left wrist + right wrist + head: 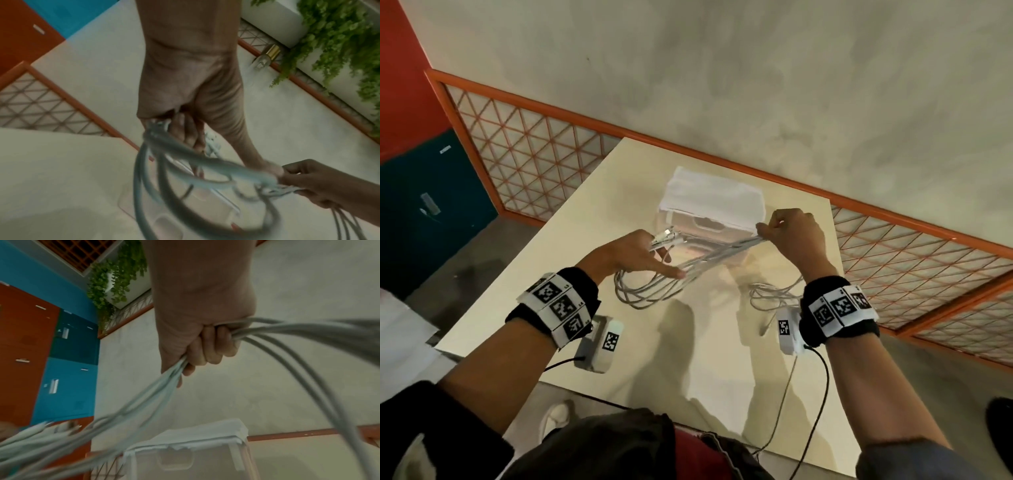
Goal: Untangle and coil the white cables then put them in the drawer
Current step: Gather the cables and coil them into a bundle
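White cables point(717, 251) run taut as a bundle between my two hands above the cream table point(619, 359). My left hand point(654, 251) grips the connector ends, fingers curled round them and thumb stretched out; several loops point(645, 291) hang below it. The left wrist view shows the same hand point(189, 128) on the blurred cables point(185, 156). My right hand point(777, 229) is a fist round the bundle, seen closely in the right wrist view point(205, 345) with strands point(298, 331) trailing out. Loose cable point(770, 291) lies on the table under my right wrist. A small clear drawer box point(709, 205) with a white top stands just behind the hands.
An orange lattice rail point(544, 154) borders the table at the back and right. Orange and blue lockers point(30, 353) stand to the left. Hanging green plants point(339, 40) and a light bulb point(265, 56) sit beyond the rail. Dark wires trail from my wrist cameras over the table's near edge.
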Available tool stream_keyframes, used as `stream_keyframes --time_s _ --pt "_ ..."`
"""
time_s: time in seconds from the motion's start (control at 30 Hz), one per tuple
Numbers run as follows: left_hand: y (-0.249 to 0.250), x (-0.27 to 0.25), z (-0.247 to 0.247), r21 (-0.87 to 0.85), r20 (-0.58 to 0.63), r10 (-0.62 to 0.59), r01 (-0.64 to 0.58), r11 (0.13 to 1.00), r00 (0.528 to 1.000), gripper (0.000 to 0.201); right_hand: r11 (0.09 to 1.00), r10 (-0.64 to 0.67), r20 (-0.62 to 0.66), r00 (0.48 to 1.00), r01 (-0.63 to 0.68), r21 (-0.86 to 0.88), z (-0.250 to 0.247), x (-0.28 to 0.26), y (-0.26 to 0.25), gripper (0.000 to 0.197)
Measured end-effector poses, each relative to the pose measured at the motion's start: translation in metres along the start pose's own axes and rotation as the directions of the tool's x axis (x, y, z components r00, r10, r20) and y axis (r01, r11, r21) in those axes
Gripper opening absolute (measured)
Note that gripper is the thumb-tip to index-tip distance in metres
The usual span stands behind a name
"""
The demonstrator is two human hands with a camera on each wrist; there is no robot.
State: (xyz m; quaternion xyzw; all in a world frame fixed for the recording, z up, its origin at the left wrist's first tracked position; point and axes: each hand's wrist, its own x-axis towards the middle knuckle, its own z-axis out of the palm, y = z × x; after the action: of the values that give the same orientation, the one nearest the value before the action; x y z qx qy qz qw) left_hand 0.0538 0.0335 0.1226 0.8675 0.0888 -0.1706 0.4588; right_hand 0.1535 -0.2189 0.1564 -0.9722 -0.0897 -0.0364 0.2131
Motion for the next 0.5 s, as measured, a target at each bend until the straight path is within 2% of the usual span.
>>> stream_keyframes --time_s 0.03,0.1,0.17,0.2,0.23,0.27,0.37,0.43,0.47,0.5 --pt "0.003 -0.001 0.003 -0.058 -0.047 0.015 -0.018 0.998 0.999 0.045 0.997 -0.016 0.012 1.000 0.017 -0.078 0.001 -0.004 -0.005 0.022" --pt "0.009 0.000 0.007 -0.142 -0.264 0.051 -0.091 0.986 0.963 0.044 0.983 -0.056 0.051 0.997 0.064 -0.173 0.004 -0.012 -0.012 0.021" --pt "0.015 0.001 0.012 -0.175 -0.498 0.077 -0.188 0.966 0.864 0.051 0.967 -0.092 0.104 0.990 0.114 -0.228 0.008 -0.019 -0.017 0.018" --pt "0.018 0.001 0.015 -0.192 -0.548 0.113 -0.256 0.947 0.829 0.052 0.962 -0.108 0.129 0.986 0.137 -0.237 0.011 -0.021 -0.019 0.016" --pt "0.021 0.001 0.019 -0.214 -0.542 0.159 -0.319 0.923 0.825 0.048 0.961 -0.127 0.146 0.981 0.158 -0.226 0.014 -0.024 -0.021 0.016" --pt "0.027 -0.002 0.024 -0.242 -0.488 0.218 -0.371 0.897 0.845 0.042 0.964 -0.148 0.153 0.977 0.177 -0.198 0.016 -0.025 -0.024 0.017" --pt "0.038 -0.006 0.047 -0.327 -0.203 0.353 -0.403 0.855 0.913 0.031 0.960 -0.279 0.152 0.948 0.279 0.022 0.021 -0.028 -0.029 0.032" --pt "0.041 -0.006 0.064 -0.336 -0.112 0.355 -0.371 0.866 0.928 0.013 0.925 -0.332 0.115 0.936 0.299 0.235 0.019 -0.030 -0.035 0.045" --pt "0.043 -0.006 0.070 -0.366 -0.100 0.326 -0.339 0.866 0.940 0.010 0.905 -0.319 0.107 0.942 0.269 0.330 0.016 -0.031 -0.037 0.048" --pt "0.043 -0.006 0.072 -0.390 -0.099 0.291 -0.306 0.868 0.951 0.018 0.883 -0.296 0.113 0.948 0.226 0.412 0.013 -0.031 -0.038 0.049"
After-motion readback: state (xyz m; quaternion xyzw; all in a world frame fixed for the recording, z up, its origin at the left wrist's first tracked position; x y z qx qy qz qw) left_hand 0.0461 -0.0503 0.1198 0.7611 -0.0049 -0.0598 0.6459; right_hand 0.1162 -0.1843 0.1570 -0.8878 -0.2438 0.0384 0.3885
